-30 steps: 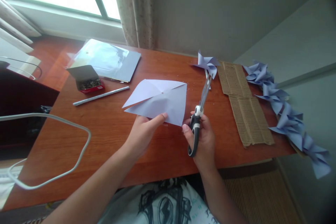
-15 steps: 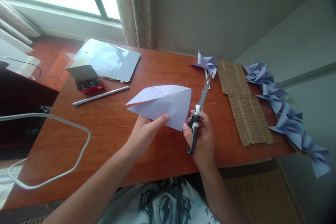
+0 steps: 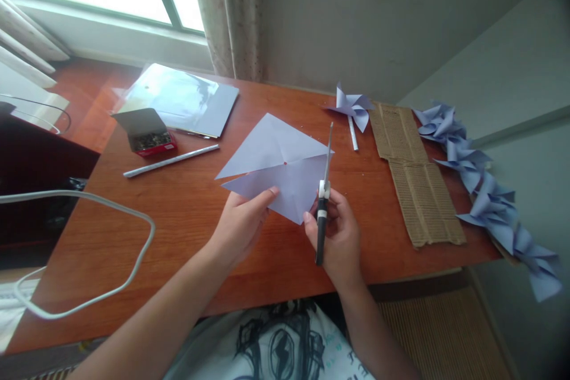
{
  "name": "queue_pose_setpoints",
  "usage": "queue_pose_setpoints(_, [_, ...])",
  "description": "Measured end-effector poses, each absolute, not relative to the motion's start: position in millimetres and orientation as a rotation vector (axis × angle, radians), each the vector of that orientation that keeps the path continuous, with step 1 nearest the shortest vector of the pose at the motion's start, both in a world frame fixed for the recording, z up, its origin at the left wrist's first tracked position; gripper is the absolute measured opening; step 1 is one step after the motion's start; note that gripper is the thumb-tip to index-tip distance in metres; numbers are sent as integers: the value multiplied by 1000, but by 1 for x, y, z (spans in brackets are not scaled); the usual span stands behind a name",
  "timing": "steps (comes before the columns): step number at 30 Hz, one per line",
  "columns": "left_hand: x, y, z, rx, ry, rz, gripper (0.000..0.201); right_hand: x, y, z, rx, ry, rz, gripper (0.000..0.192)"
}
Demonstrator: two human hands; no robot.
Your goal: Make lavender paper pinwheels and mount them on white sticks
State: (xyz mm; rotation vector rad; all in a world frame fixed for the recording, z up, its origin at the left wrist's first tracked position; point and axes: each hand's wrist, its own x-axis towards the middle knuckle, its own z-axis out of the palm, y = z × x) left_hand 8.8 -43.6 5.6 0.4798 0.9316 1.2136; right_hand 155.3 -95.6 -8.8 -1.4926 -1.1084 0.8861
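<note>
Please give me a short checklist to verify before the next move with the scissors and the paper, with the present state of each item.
1. Left hand holds the paper sheet at its near edge: ok.
2. Right hand grips the scissors by the handles: ok.
3. Blades point away from the body, alongside the sheet's right corner: ok.
4. Left fingers are apart from the blades: ok.
5. Blades open around the paper edge: cannot tell, they are seen edge-on.
6. The finished pinwheel and the white stick lie apart from the sheet: ok.
</note>
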Motion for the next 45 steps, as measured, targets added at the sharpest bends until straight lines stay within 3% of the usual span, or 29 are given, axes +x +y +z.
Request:
queue_pose_setpoints(10, [9, -42, 9, 485, 940, 1177, 44, 153, -104, 12, -1410, -1085, 907, 40])
queue_pose_setpoints(22, [7, -45, 2, 550, 889, 1085, 39, 150, -100, 11, -1441, -1261, 958, 54])
queue_pose_setpoints(29, [6, -43, 3, 551, 984, 1099, 41, 164, -104, 11, -1191, -993, 1225, 45])
queue_pose_setpoints(39, [4, -41, 8, 540, 997, 1197, 34, 200, -143, 19, -1368, -958, 1565, 64])
queue_pose_setpoints(45, [4, -37, 9, 489, 1009, 1327, 42, 212, -158, 22, -1497, -888, 1708, 70])
